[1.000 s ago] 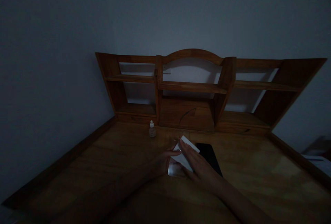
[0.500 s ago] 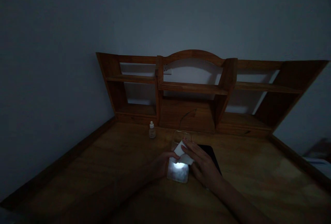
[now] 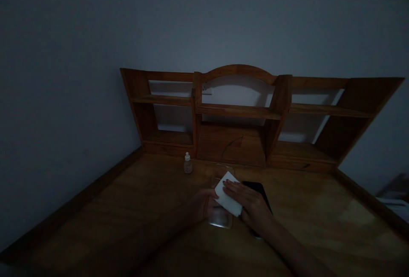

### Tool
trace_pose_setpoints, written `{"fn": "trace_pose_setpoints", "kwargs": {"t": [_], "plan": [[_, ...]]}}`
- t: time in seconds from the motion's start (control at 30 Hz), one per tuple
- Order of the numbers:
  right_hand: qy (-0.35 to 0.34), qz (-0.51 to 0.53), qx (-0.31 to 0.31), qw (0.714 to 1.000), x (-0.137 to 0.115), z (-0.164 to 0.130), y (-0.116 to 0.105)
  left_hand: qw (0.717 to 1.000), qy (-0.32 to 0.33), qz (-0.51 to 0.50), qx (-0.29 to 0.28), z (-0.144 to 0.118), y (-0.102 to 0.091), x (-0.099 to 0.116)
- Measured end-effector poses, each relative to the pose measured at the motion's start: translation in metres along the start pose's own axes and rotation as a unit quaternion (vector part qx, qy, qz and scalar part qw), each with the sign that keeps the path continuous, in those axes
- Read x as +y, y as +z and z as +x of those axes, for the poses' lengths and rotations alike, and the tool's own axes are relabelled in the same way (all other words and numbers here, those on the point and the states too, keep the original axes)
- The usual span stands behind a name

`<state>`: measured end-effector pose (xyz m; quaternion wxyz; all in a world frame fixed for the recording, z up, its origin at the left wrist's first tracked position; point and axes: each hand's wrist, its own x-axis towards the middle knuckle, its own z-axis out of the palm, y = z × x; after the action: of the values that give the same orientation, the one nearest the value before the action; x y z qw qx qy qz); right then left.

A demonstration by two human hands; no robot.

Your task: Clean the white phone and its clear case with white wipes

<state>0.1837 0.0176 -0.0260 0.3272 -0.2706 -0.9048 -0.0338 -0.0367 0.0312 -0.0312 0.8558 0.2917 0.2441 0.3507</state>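
A clear, flat case (image 3: 220, 220), which looks like a phone case, is in front of me above the wooden desk. My left hand (image 3: 204, 203) is closed on its left edge, with the thumb on top. My right hand (image 3: 254, 206) presses a folded white tissue (image 3: 227, 196) against the case's face, fingers stretched over the tissue. Tissue and fingers hide the case's middle. A dark, flat phone-like slab (image 3: 260, 191) lies on the desk, partly covered by my right hand. To the left stands a small dropper bottle (image 3: 188, 166) with a white cap.
A wooden shelf unit (image 3: 238, 110) spans the back of the desk (image 3: 143, 191) against the wall. Raised wooden edges run along both sides of the desk. A wall socket (image 3: 207, 91) shows through the shelf. The room is dim.
The tissue has shifted down and turned flatter over the case under my right hand. The bright glare on the case's lower part has faded. My left hand keeps its hold.
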Motion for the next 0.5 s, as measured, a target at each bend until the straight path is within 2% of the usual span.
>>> {"fn": "trace_pose_setpoints", "kwargs": {"t": [0.1,0.27,0.5], "plan": [[0.039,-0.013,0.014,0.999,0.0065,-0.0025,-0.0001,1.000,-0.006,0.011,-0.008,0.0010,-0.0045,-0.0002],[0.094,-0.014,0.026,0.995,0.0079,-0.0023,-0.0056,0.998,0.002,0.043,-0.054,-0.0002,-0.0011,0.0026],[0.106,-0.010,0.017,0.994,0.0006,0.0009,-0.0069,0.995,-0.002,0.064,-0.070,-0.0004,-0.0033,0.0010]]}}
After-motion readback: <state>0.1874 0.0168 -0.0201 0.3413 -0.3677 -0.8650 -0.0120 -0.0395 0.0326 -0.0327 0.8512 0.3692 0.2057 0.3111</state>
